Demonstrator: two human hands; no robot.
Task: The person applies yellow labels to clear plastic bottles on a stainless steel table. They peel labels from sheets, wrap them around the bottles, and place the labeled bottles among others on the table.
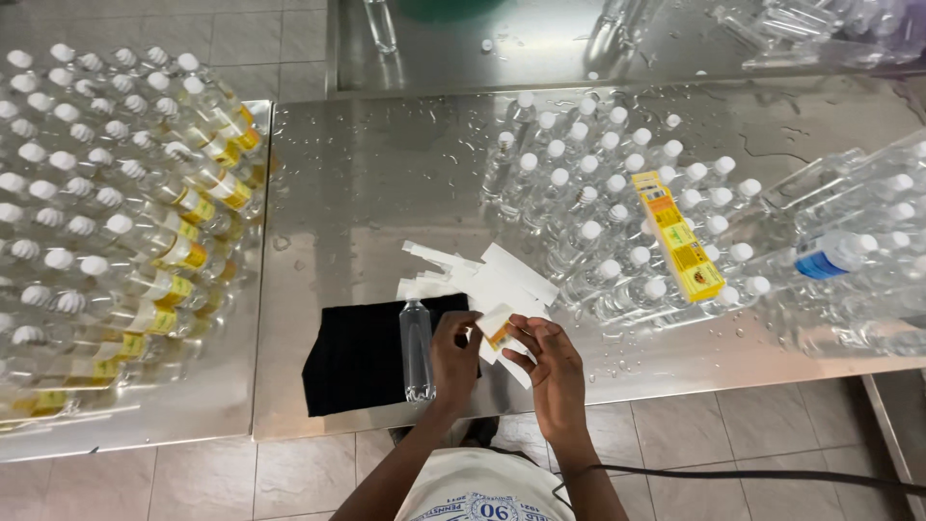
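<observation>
Hands are seen low in the middle of the head view, above the near edge of a wet steel desk (386, 174). A small label (498, 328), white with an orange-yellow patch, is pinched between the fingertips of the left hand (453, 352) and the right hand (552, 371); both hands are closed narrowly on it. Just left of the left hand, a clear plastic bottle (417, 349) is laid on a black cloth (357, 362), its neck pointing away from the person. Beyond the label, a loose heap of white backing strips (482, 275) is spread on the desk, touching the far edge of the cloth. To the right, white-capped unlabelled bottles (598, 193) are crowded together, with a yellow strip of labels (680, 236) laid across their caps. On the far left, labelled bottles (125, 203) are packed closely on a second surface.
</observation>
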